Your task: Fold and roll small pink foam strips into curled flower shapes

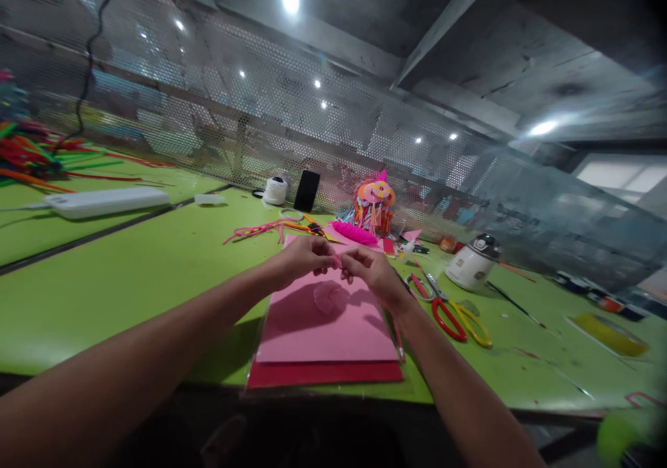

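Observation:
Above a pink sheet [328,339], my left hand [310,256] and my right hand [365,266] meet fingertip to fingertip. Both pinch one small pink piece [338,260], thin like paper or fabric, its exact kind unclear. A pale pink crumpled, rounded piece [328,298] lies on the sheet just below the fingers. Under the pink sheet, a red sheet [326,373] shows along the near edge, with clear plastic around it. Behind my hands rests a bright pink bundle [354,233].
Scissors with red and yellow handles [458,322] lie right of the sheets, near a white glue pot [473,263] and a roll of yellow tape [609,334]. A tasselled doll [372,204] and a phone [307,190] stand behind. A white power strip [109,202] sits at left.

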Demonstrator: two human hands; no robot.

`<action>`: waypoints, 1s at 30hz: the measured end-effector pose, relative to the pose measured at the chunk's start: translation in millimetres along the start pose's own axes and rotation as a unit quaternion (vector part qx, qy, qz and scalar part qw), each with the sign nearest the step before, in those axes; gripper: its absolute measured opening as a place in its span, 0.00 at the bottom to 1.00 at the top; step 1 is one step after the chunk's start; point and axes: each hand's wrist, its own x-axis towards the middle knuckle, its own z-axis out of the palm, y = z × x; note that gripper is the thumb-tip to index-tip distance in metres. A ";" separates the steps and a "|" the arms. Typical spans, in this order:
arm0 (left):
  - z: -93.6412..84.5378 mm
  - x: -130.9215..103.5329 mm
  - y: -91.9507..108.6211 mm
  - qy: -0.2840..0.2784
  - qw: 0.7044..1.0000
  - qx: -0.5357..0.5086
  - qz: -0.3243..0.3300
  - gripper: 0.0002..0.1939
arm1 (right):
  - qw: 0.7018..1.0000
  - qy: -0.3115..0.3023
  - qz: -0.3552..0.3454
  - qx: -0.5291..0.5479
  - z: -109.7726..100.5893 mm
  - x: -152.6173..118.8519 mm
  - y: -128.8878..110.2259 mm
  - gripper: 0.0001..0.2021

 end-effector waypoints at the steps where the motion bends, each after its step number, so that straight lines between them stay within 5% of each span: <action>1: -0.1 1.2 -1.5 0.007 1.000 0.018 0.004 0.06 | 0.999 0.013 -0.007 -0.028 1.1 0.3 0.8 0.14; 5: 0.2 2.4 -3.4 0.010 0.999 0.035 0.011 0.08 | 0.997 0.043 -0.009 -0.060 3.5 1.2 3.3 0.12; 17: -4.6 -2.6 -1.8 -0.032 0.992 -0.124 -0.014 0.13 | 0.990 0.004 0.052 0.132 0.8 2.5 4.2 0.13; 23: -4.7 -2.3 0.2 -0.011 0.990 -0.139 -0.017 0.17 | 0.993 0.092 -0.052 -0.048 8.9 -2.1 -4.5 0.13; 30: -4.7 -4.1 6.9 -0.014 0.991 -0.134 -0.024 0.18 | 0.982 0.039 -0.098 -0.156 8.8 -5.3 -9.4 0.07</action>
